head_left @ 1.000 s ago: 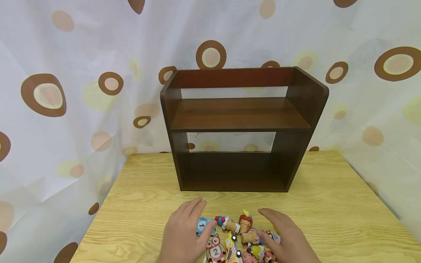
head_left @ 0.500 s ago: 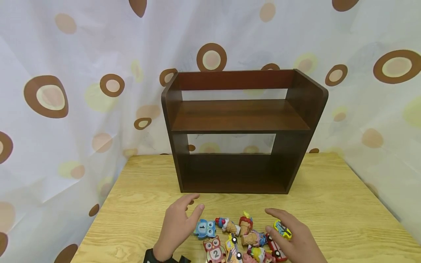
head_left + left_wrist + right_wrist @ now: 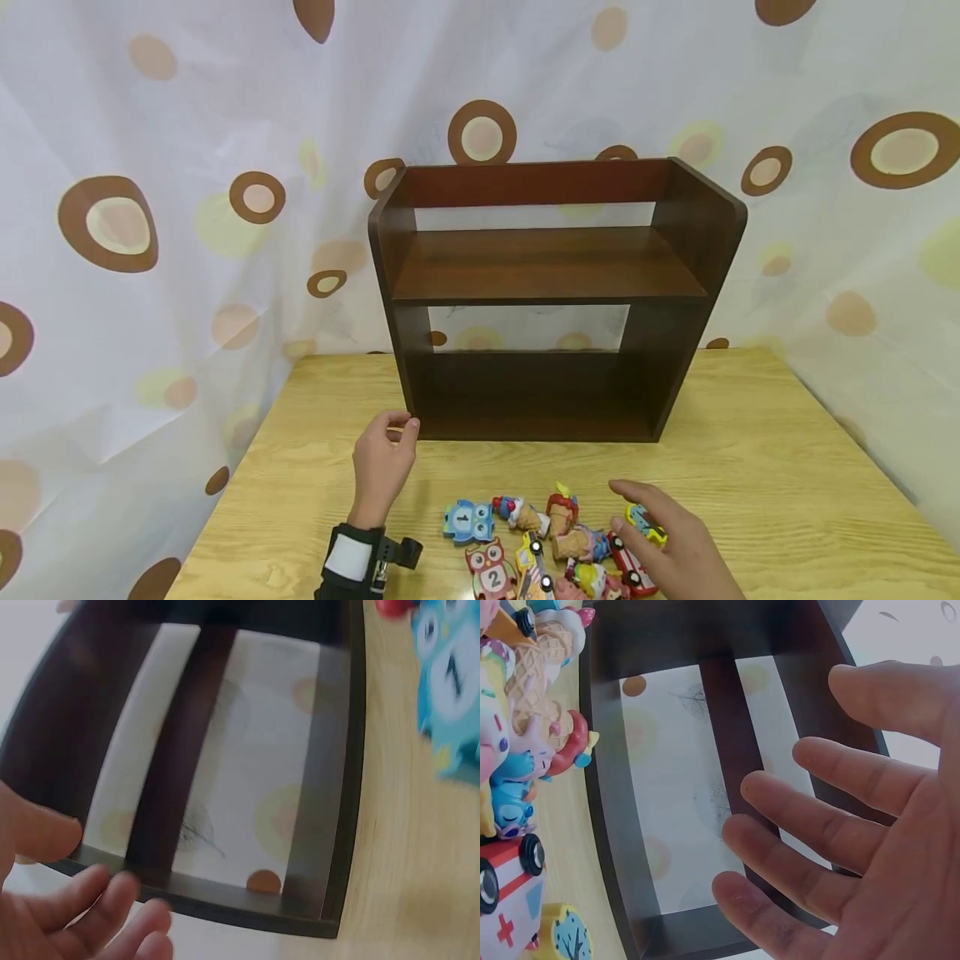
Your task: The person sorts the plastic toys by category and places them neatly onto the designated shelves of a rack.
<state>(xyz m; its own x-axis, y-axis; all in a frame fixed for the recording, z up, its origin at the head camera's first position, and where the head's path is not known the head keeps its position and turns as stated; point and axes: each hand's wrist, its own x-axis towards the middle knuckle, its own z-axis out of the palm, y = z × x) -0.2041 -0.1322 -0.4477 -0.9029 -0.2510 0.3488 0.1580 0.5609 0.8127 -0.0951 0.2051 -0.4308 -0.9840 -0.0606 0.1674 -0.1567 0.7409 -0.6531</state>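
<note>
Two hands work over a wooden bench [image 3: 750, 450] set against a spotted curtain [image 3: 150, 167]. At the left, the left hand [image 3: 384, 462] is raised near the lower left corner of a dark shelf [image 3: 547, 267], its grip loose and holding nothing, thumb and forefinger tips close together just beside the shelf's side panel; whether they touch it cannot be told. A black and white wrist strap [image 3: 352, 562] sits on that arm. In the left wrist view the shelf [image 3: 225, 750] fills the frame, with the fingers [image 3: 97, 907] relaxed below it.

Right of the left hand, a heap of small toys lies on the bench in front of the shelf: a blue owl [image 3: 467, 521], a red owl [image 3: 492, 570], ice-cream cones [image 3: 558, 510], a red car [image 3: 626, 568].

Farthest right, the right hand [image 3: 675, 550] hovers over the heap's right edge, grip open, fingers spread, just beside a yellow toy [image 3: 645, 525]. The right wrist view shows those fingers [image 3: 840, 825] straight.
</note>
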